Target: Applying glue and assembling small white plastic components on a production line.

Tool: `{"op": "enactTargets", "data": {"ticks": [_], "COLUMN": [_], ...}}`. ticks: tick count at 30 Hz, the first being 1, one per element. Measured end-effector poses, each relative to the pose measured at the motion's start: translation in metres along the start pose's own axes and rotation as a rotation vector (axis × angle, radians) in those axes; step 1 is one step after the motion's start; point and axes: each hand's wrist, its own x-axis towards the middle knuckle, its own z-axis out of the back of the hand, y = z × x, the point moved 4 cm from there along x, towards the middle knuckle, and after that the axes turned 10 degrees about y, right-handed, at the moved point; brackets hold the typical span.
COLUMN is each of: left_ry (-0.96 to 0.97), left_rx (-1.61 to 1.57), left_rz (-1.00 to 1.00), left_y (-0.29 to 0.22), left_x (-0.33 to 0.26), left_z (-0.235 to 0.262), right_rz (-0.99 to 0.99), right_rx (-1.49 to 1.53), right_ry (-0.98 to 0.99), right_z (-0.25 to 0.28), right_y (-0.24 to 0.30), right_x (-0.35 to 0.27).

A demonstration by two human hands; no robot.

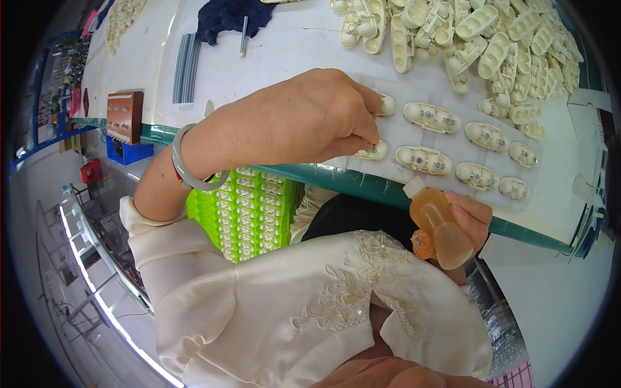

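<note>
My left hand (336, 119) reaches over the near edge of the table with thumb and fingers pinched together. The pinch sits right at a cream oval part (374, 151) in the near row of a pale tray (398, 132); what is between the fingertips is hidden. Several similar oval parts (432, 118) with small metal bits lie in two rows there. Wrapped in my right hand (472, 216) is a clear squeeze bottle (435, 213) of amber liquid, its whitish tip pointing up toward the near row. An orange fuzzy-looking piece (422, 244) sits against the bottle.
A heap of loose cream parts (495, 55) covers the far right. Grey rods (187, 68) and a dark blue cloth (233, 19) lie at the far left. A brown block (124, 116) stands by the table's green edge (362, 184). Below it, a bright green tray (259, 213) carries several filled rows.
</note>
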Motion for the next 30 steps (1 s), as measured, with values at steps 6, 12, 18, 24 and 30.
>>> {"op": "enactTargets", "data": {"ticks": [6,12,18,24,30], "left_ry": [0.038,0.137,0.179,0.178,0.212], "left_rx": [-0.039,0.003,0.153,0.193,0.201], "left_rz": [-0.027,-0.04,-0.016,-0.027,-0.003], "left_y": [0.004,0.003,-0.003,-0.002,-0.002], "left_x": [0.001,0.006,0.007,0.006,0.006], "left_z": [-0.001,0.003,0.004,0.003,0.002], "right_rz": [-0.015,0.001,-0.027,-0.051,-0.055], "right_rx": [-0.021,-0.037,0.011,-0.139,-0.122], "right_ry": [0.021,-0.015,-0.08,0.026,-0.014], "right_z": [0.002,0.003,0.015,0.017,0.012], "right_y": [0.002,0.0,0.0,-0.001,-0.001], "right_x": [0.003,-0.004,-0.011,-0.009,-0.008]}}
